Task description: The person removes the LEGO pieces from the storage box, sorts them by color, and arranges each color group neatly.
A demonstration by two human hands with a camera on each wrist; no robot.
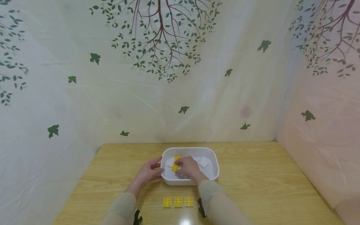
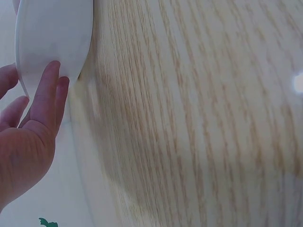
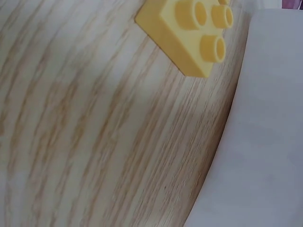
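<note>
A white tub (image 1: 190, 182) stands on the wooden table. My left hand (image 1: 150, 171) is at its left side, with nearly straight fingers touching the wall; in the left wrist view the fingers (image 2: 47, 90) lie along the tub's outside. Inside the tub, my right hand (image 1: 189, 166) pinches a yellow toy brick (image 1: 174, 167) between thumb and fingers. Another yellow brick (image 1: 177, 158) shows just behind it. A white brick (image 1: 169, 162) lies to the left and another white brick (image 1: 203, 163) to the right. The right hand hides part of the tub's floor.
In front of the tub, three yellow bricks stand in a row: left brick (image 1: 167, 202), middle brick (image 1: 178, 202) and right brick (image 1: 188, 201). One yellow brick (image 3: 189, 35) appears close up beside the tub's wall in the right wrist view. A leaf-patterned curtain (image 1: 168, 103) hangs behind the table (image 1: 267, 175).
</note>
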